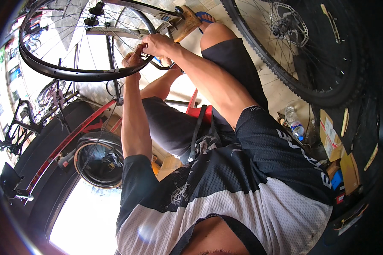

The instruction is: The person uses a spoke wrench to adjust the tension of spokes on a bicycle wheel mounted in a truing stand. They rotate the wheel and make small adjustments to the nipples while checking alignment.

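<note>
A bare black bicycle rim (89,75) with thin spokes, no tyre on it, sits at the upper left in a grey metal stand (119,32). At the rim's near right side, my left hand (133,59) is closed, its fingertips pinched just inside the rim. My right hand (157,44) is closed beside it, fingertips meeting the left ones among the spokes. Whatever small part lies between the fingertips is hidden. The wheel's hub (93,20) shows near the top edge.
A large knobbly-tyred wheel (281,72) with a disc rotor stands at the right. Beside it are a plastic bottle (294,123) and cardboard boxes (331,136). A red bicycle frame (68,146) and another wheel (98,163) lie at the left.
</note>
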`<state>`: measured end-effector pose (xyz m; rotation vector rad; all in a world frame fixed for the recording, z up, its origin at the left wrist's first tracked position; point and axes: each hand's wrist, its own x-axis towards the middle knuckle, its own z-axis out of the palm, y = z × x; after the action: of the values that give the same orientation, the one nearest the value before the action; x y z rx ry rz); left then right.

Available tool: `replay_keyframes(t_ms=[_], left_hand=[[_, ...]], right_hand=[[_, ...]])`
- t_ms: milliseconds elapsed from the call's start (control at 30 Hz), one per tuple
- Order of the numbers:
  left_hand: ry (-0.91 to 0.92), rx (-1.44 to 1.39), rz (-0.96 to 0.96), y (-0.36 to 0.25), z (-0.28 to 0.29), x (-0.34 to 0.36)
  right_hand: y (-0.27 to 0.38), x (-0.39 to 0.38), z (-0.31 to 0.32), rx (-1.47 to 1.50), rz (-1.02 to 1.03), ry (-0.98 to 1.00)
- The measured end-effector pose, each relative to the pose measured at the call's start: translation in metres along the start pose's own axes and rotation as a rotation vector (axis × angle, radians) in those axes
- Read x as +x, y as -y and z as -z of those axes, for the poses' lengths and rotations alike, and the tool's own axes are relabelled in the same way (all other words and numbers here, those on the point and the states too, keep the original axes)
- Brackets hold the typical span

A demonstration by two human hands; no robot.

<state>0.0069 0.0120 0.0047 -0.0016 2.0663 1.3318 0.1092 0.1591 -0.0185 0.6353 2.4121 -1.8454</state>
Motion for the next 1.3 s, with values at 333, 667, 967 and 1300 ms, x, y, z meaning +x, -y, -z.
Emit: replay_keyframes(t_ms=[333,667,967,1300], left_hand=[[0.128,-0.172,-0.021,-0.016,-0.002,-0.034],[0.137,-0.129,0.015,-0.012,0.000,-0.027],[0.162,-0.155,0.012,-0.013,0.001,-0.030],[0.163,-0.038,-0.076,-0.047,0.018,-0.051]], right_hand=[[0.002,-0.016,0.021,0.161,-0.137,-0.302],[0.020,-0.030,0.061,0.158,0.020,-0.448],[0.017,-0.028,0.061,0.160,0.000,-0.420],[0.013,-0.022,0.055,0.141,-0.041,-0.434]])
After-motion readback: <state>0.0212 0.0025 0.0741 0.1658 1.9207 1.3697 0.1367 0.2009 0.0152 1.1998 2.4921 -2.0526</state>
